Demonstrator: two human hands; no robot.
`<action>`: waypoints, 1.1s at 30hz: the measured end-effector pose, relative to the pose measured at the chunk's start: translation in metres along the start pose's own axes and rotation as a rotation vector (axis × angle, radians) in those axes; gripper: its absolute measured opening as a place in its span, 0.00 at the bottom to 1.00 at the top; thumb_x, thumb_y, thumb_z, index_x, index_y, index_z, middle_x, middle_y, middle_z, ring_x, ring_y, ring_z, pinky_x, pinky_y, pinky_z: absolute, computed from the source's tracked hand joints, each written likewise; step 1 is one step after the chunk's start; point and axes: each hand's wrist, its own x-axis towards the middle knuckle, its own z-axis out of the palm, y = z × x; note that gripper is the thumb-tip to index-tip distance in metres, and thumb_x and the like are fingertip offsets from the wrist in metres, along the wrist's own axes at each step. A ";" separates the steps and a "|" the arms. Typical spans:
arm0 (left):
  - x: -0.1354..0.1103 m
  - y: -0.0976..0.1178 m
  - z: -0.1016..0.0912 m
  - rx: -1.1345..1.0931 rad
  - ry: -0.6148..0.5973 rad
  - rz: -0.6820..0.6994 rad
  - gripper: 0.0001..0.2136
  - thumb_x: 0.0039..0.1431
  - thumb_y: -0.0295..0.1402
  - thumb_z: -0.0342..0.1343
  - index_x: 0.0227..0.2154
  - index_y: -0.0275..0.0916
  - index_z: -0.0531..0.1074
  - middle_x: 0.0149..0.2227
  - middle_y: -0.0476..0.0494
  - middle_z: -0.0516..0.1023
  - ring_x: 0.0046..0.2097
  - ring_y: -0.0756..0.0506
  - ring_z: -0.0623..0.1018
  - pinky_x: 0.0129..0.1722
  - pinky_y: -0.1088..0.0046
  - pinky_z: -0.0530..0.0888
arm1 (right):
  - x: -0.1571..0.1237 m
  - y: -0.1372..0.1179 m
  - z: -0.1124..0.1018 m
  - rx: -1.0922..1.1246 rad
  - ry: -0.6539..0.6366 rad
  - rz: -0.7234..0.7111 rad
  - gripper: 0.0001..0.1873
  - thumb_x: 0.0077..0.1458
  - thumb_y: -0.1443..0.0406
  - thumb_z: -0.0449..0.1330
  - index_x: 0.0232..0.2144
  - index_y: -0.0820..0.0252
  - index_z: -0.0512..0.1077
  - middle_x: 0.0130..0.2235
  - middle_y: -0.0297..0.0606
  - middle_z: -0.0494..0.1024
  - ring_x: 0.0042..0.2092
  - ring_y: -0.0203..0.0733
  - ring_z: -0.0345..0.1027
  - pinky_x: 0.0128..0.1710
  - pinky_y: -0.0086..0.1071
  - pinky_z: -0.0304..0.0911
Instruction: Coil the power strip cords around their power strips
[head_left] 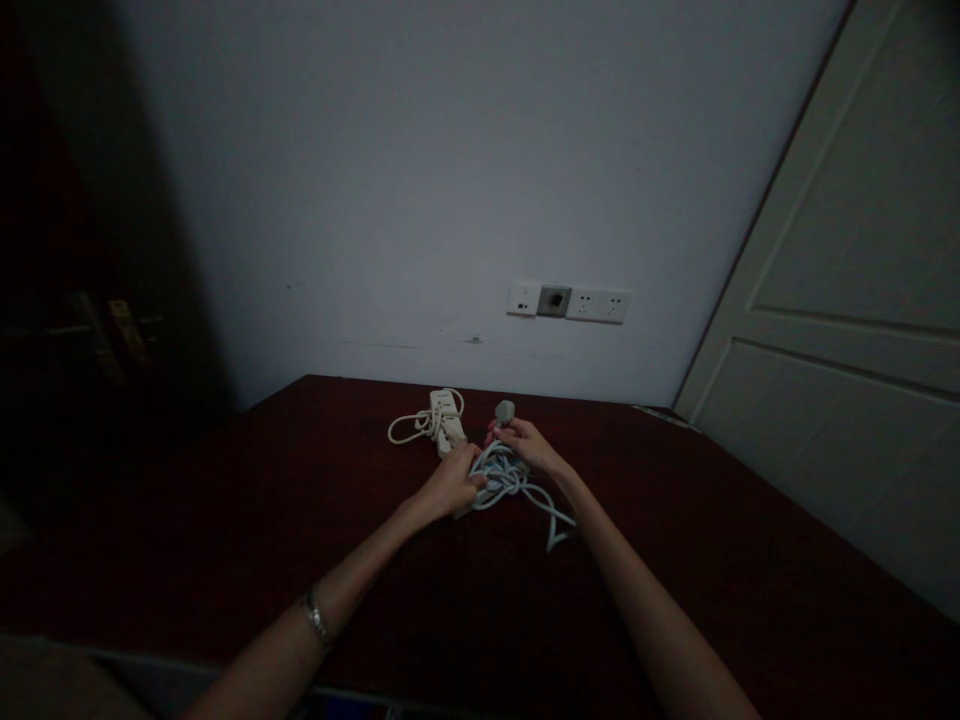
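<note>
Here, arms angle inward; left hand clasps bundled cable, right hand holds plug.

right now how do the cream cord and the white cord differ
The cream cord looks warmer in tone, the white cord cooler. The cream cord is bunched over a power strip; the white cord spreads in more loops, nearer the wearer. The right hand grips the white cord near a plug; the cream cord lies away from that hand. Both are looped.
</note>
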 end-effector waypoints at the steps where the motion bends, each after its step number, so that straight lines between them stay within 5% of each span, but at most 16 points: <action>1: -0.001 -0.001 0.000 0.041 0.003 0.017 0.11 0.48 0.28 0.54 0.36 0.36 0.67 0.38 0.42 0.69 0.42 0.44 0.69 0.43 0.68 0.65 | 0.000 0.002 -0.001 -0.007 0.009 -0.004 0.21 0.39 0.52 0.63 0.30 0.62 0.67 0.25 0.34 0.73 0.25 0.34 0.65 0.28 0.29 0.61; 8: -0.001 -0.014 -0.006 0.086 -0.070 0.078 0.12 0.53 0.29 0.50 0.42 0.39 0.64 0.45 0.42 0.64 0.46 0.45 0.68 0.48 0.69 0.64 | -0.004 0.014 0.003 -0.053 0.142 -0.030 0.20 0.41 0.51 0.61 0.27 0.62 0.66 0.22 0.31 0.70 0.22 0.32 0.61 0.23 0.27 0.57; 13: 0.003 -0.013 -0.012 0.256 -0.109 -0.001 0.13 0.55 0.33 0.50 0.44 0.43 0.64 0.44 0.42 0.64 0.43 0.43 0.71 0.45 0.67 0.66 | -0.004 0.014 0.008 -0.077 0.259 -0.080 0.19 0.42 0.52 0.59 0.28 0.61 0.65 0.22 0.32 0.71 0.23 0.34 0.62 0.23 0.27 0.57; 20: 0.007 -0.008 -0.010 0.474 -0.045 -0.045 0.11 0.57 0.35 0.48 0.43 0.41 0.61 0.45 0.40 0.65 0.41 0.42 0.73 0.37 0.68 0.68 | 0.003 0.018 0.006 -0.095 0.385 -0.102 0.17 0.44 0.53 0.57 0.27 0.62 0.66 0.23 0.35 0.73 0.22 0.35 0.63 0.22 0.27 0.57; 27: 0.008 -0.018 -0.004 0.406 0.079 -0.042 0.06 0.57 0.32 0.49 0.37 0.39 0.61 0.39 0.42 0.70 0.40 0.44 0.73 0.35 0.72 0.65 | 0.007 0.022 0.006 -0.029 0.484 -0.027 0.14 0.45 0.55 0.56 0.26 0.60 0.63 0.23 0.38 0.75 0.23 0.41 0.70 0.21 0.30 0.63; 33: 0.011 -0.028 -0.006 0.282 0.195 0.018 0.06 0.52 0.33 0.55 0.29 0.38 0.63 0.28 0.48 0.70 0.32 0.47 0.71 0.30 0.75 0.62 | 0.011 0.026 0.001 -0.049 0.553 0.003 0.11 0.46 0.57 0.55 0.23 0.60 0.63 0.19 0.37 0.73 0.18 0.38 0.65 0.16 0.29 0.59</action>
